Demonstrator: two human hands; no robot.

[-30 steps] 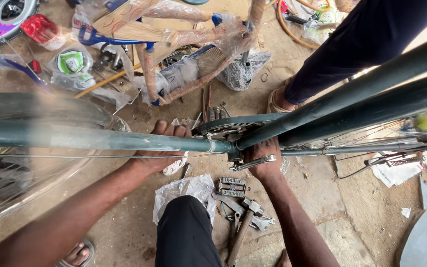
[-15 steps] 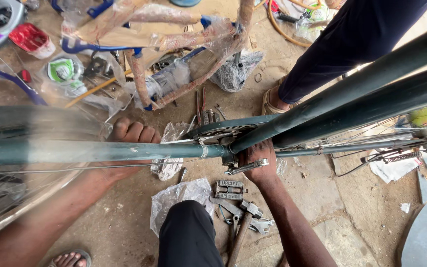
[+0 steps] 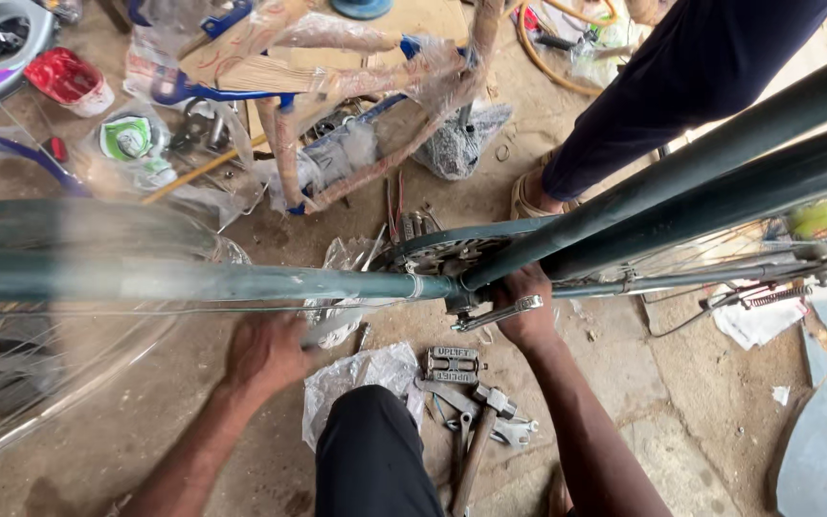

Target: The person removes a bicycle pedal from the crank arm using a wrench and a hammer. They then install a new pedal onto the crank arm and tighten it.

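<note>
Head view: left hand (image 3: 265, 354) is hanging loosely curled, empty, just under the green frame tube (image 3: 241, 283) running left-right; right hand (image 3: 525, 308) is gripping near the crank arm (image 3: 497, 314), nearer the bottom bracket

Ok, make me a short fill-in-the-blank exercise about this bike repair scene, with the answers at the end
1. The right hand grips the frame beside the silver ____ arm.
2. The left hand sits below a tube painted dark ____.
3. The pedal lies on the ____.
4. The second bike frame is wrapped in clear ____.

Answers: crank; green; ground; plastic
</note>
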